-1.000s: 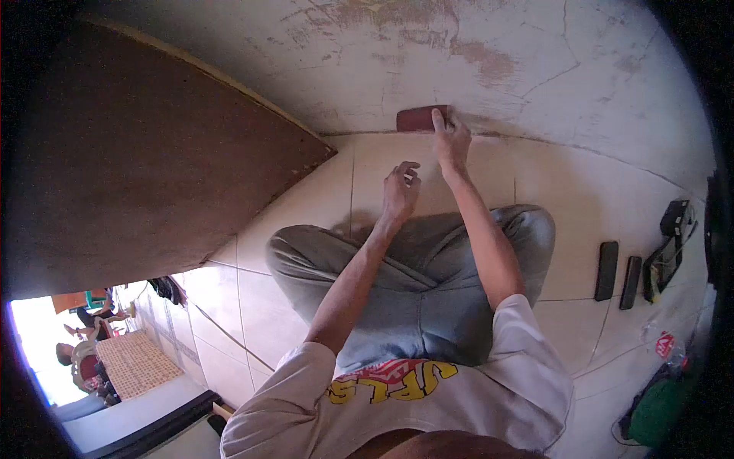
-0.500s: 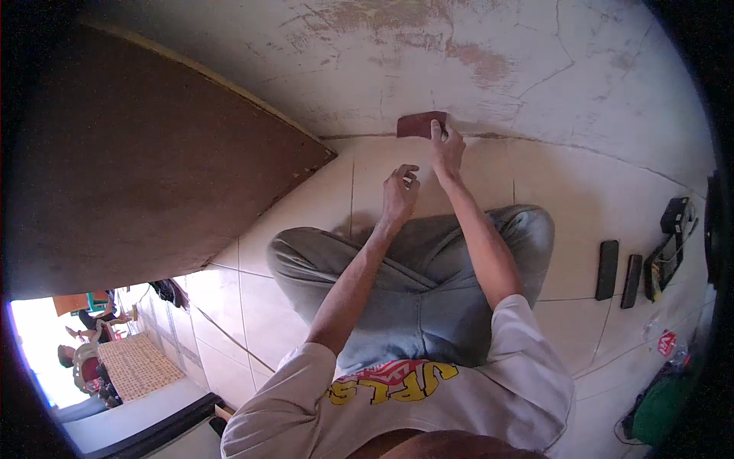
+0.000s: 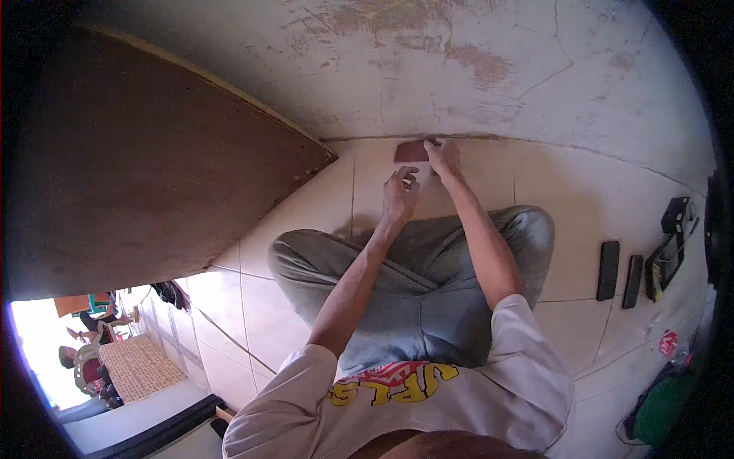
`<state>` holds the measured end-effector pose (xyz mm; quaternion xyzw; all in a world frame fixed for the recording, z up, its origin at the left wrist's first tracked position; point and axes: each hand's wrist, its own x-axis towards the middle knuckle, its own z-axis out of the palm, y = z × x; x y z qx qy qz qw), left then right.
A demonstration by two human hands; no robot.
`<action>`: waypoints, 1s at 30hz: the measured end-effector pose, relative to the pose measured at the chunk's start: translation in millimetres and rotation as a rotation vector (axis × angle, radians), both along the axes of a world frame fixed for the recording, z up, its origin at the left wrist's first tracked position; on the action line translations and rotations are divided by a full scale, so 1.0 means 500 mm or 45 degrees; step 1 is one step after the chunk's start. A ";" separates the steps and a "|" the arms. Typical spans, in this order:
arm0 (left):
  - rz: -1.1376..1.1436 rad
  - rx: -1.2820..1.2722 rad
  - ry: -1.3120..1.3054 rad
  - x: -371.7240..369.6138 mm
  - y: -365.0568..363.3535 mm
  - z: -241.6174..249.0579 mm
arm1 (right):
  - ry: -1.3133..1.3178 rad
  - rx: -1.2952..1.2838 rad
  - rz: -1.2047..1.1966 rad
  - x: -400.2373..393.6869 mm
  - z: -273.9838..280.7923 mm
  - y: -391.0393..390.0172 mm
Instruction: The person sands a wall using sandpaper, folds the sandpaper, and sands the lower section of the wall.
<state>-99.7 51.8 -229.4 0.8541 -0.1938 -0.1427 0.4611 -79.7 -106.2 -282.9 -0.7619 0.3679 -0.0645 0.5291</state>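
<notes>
A dark red, flat rectangular sheet (image 3: pixel 410 152) lies near the foot of the scuffed white wall (image 3: pixel 474 69). My right hand (image 3: pixel 445 158) pinches its right end between thumb and fingers. Just below the sheet, my left hand (image 3: pixel 401 191) hovers over the crossed legs with bent fingers spread apart and nothing in them.
A brown wooden panel (image 3: pixel 153 168) fills the left. On the tiled floor (image 3: pixel 566 329) at right are two dark slim objects (image 3: pixel 608 270) (image 3: pixel 632 281), a black device (image 3: pixel 665 266), a plastic bottle (image 3: pixel 667 343) and green cloth (image 3: pixel 659 409). A person (image 3: pixel 82 366) sits far left.
My right hand and the red sheet have moved down, away from the wall and closer to my left hand. The left hand has barely moved.
</notes>
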 end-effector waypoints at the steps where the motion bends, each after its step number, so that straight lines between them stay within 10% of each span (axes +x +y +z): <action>1: 0.004 -0.008 0.012 0.000 0.001 0.001 | 0.003 0.032 0.016 -0.001 -0.006 0.000; 10: 0.012 -0.100 -0.057 0.003 -0.001 -0.012 | -0.761 0.313 -0.163 0.001 0.121 0.006; 30: 0.007 -0.078 -0.063 0.004 -0.001 -0.009 | -0.491 0.017 -0.163 0.004 0.097 0.017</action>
